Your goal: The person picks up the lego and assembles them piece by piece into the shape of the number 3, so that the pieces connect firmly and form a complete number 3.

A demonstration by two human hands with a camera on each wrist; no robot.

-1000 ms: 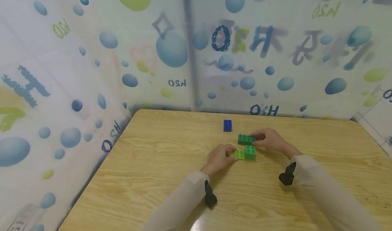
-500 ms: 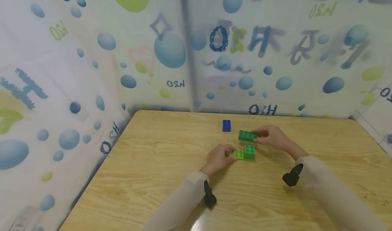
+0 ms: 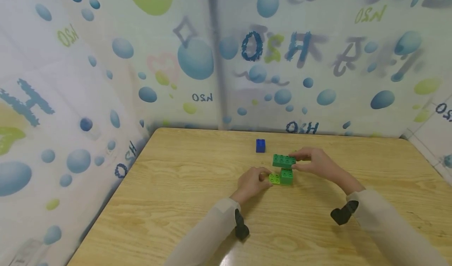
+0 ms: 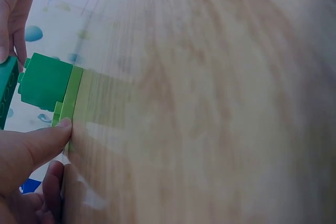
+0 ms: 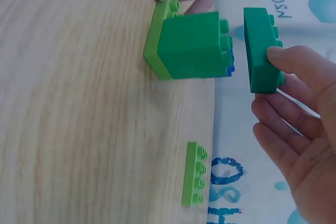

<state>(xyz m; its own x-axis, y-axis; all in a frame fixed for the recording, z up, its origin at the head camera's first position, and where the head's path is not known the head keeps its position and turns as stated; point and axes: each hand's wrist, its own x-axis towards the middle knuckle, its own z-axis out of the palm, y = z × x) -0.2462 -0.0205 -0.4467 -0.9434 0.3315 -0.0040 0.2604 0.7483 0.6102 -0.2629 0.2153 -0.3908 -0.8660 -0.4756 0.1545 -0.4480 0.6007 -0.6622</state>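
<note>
My left hand (image 3: pixel 251 184) pinches the end of a flat lime-green building brick (image 3: pixel 274 178) lying on the table. On the right end of that flat brick stands a taller green brick (image 3: pixel 286 176), studs upward. My right hand (image 3: pixel 318 164) grips a long dark green brick (image 3: pixel 281 161) by its right end, thumb on one side and fingers on the other. In the right wrist view the long brick (image 5: pixel 262 51) hangs above the studs of the tall brick (image 5: pixel 191 45), with a gap between them. Thumb and fingers of the left hand (image 4: pixel 31 156) appear low in the left wrist view.
A small blue brick (image 3: pixel 260 146) stands farther back on the wooden table (image 3: pixel 183 172). Another flat lime-green brick (image 5: pixel 194 174) lies on the table, mostly hidden behind the right hand in the head view. A patterned curtain (image 3: pixel 268 85) rises behind the table's far edge.
My right hand has lifted the long dark green brick off the table and carried it over the tall green brick. The left hand stays on the flat lime-green brick.
</note>
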